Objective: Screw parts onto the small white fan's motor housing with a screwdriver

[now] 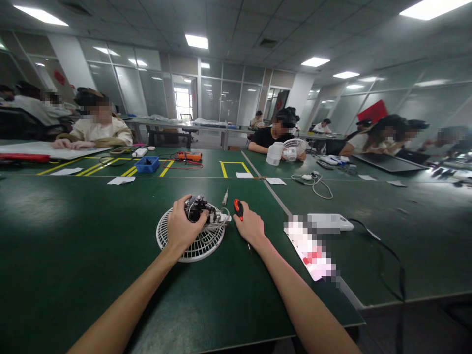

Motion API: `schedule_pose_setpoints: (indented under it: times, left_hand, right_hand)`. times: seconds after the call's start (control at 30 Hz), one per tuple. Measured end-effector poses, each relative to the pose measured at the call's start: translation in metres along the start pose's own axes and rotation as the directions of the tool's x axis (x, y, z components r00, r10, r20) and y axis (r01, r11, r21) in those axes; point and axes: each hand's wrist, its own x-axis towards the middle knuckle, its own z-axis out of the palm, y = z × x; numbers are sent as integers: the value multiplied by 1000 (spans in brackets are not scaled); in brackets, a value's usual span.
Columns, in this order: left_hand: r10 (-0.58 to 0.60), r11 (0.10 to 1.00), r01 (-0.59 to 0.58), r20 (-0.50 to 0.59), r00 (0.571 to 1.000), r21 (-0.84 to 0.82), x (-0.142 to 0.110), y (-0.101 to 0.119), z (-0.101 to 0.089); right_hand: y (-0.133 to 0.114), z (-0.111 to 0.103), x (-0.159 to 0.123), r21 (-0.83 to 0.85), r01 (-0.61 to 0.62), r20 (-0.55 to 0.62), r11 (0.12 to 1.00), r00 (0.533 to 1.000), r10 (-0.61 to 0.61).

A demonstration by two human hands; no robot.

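Note:
A round white fan grille [201,251] lies on the green table in front of me. On top of it sits a black fan motor [193,210] with white-grey wires [218,225] at its right side. My left hand [181,223] is closed around the motor, thumb on the near side. Just right of the grille, my right hand [250,223] grips a screwdriver [239,209] with a red and black handle. Its thin shaft points back toward me beneath the hand. A small, pale, pointed tool [225,197] lies on the table beyond the hands.
A blue tray [147,164] with dark parts and an orange meter [190,156] stand at the back left. Paper slips [121,180] lie about. On the right are a white device [330,222], a black cable [391,250] and a grey cord [320,189]. Across the table a person holds another fan.

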Motion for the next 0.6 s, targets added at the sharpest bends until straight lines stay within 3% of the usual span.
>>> schedule_pose_setpoints:
  times: [0.3, 0.47, 0.6]
  left_hand:
    - [-101, 992, 106, 88, 991, -64, 6, 1, -10]
    - [-130, 991, 131, 175, 976, 3, 14, -3, -35]
    - [-167, 983, 148, 185, 968, 113, 21, -13, -60]
  right_hand:
    - [4, 5, 2, -112, -1, -47, 994, 999, -4]
    - [6, 5, 2, -142, 16, -83, 990, 996, -28]
    - [8, 3, 3, -154, 20, -71, 988, 997, -31]
